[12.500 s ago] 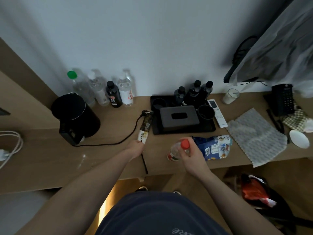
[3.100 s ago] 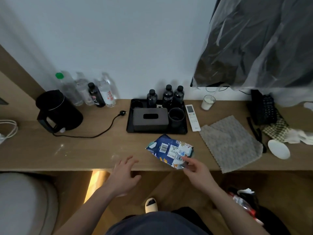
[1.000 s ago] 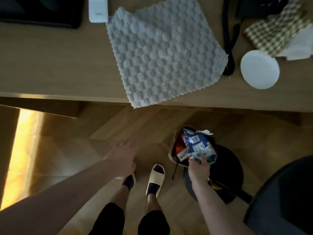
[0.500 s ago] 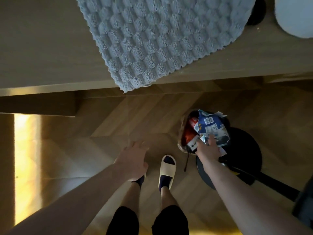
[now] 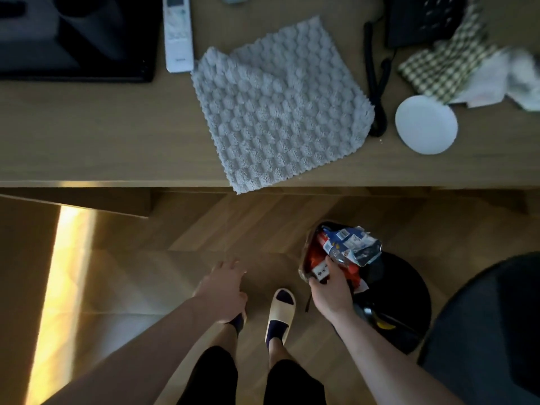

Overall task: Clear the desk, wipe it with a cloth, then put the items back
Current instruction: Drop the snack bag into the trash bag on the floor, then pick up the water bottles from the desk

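- Step in hand: clearing the desk (image 5: pixel 87 135). Rubbish goes into a waste bag (image 5: pixel 306 267) on the floor, below the desk's front edge.
- Right hand (image 5: pixel 331 287): its fingers reach into the mouth of the waste bag, at the lower edge of the snack packet (image 5: pixel 352 244). Whether they pinch the packet or only press on it cannot be told.
- Left hand (image 5: pixel 222 287): fingers spread and relaxed, holding nothing, above the floor.
- Snack packet: blue and white, crumpled foil, barcode labels showing. It sits on top of red wrappers, half out of the bag.
- Cloth (image 5: pixel 280 103): grey, knobbly weave, flat on the desk, one corner over the front edge.
- Still on the desk: remote control (image 5: pixel 178 33), black tray (image 5: pixel 76 62), white dish (image 5: pixel 426 124), telephone (image 5: pixel 420 19), checked fabric (image 5: pixel 444 65).
- Next move, as judged: free the right hand, then lift off the remaining items before wiping.
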The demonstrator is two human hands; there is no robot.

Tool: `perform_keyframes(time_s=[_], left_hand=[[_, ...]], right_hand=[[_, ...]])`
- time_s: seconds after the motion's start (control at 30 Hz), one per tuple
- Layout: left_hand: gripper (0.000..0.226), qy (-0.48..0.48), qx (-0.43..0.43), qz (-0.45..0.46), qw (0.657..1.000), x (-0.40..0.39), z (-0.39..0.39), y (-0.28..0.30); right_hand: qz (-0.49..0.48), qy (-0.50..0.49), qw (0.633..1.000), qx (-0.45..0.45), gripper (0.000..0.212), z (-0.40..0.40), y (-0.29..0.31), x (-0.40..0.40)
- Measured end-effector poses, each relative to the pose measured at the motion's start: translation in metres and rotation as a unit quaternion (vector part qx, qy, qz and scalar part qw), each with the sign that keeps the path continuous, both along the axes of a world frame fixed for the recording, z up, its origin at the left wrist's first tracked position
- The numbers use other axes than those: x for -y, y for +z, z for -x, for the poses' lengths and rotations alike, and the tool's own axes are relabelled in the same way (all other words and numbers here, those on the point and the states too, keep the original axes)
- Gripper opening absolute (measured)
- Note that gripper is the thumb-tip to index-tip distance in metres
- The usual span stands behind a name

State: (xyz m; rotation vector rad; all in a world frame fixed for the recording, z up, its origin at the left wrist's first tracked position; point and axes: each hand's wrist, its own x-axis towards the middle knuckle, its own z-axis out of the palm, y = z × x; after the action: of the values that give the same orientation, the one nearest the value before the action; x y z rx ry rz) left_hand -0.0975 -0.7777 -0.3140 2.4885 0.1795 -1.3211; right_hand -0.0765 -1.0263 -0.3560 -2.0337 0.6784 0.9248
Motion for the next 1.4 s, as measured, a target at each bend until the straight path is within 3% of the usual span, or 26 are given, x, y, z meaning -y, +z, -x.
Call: perform_keyframes(time_s=[0.1,0.2,0.37,0.67,1.03,1.4], left_hand=[[0.059,0.008,0.025,-0.005,1.0,-0.005,0.0,0.043],[0.075,0.003,0.048,-0.004,0.999,-0.01,0.01,0.085],[0.07,0.089,0.101,0.003,0.991,-0.023,0.044,0.169],[0.07,0.204,0.169,-0.009,0.964,-0.068,0.108,0.269],[0.069,0.223,0.234,-0.012,0.946,-0.157,0.108,0.314],[0.066,0.22,0.259,0.007,0.94,-0.264,0.112,0.318]], right_hand=[[-0.016,0.038,0.999,0.001,0.069,0.001,0.052,-0.004],[-0.015,0.111,0.994,-0.001,0.064,-0.003,0.103,-0.006],[-0.036,0.204,0.978,0.028,0.064,-0.007,0.177,-0.022],[-0.09,0.294,0.945,0.112,0.062,0.004,0.272,-0.062],[-0.099,0.352,0.919,0.149,0.07,0.011,0.32,-0.15],[-0.101,0.365,0.904,0.198,0.07,0.015,0.337,-0.258]])
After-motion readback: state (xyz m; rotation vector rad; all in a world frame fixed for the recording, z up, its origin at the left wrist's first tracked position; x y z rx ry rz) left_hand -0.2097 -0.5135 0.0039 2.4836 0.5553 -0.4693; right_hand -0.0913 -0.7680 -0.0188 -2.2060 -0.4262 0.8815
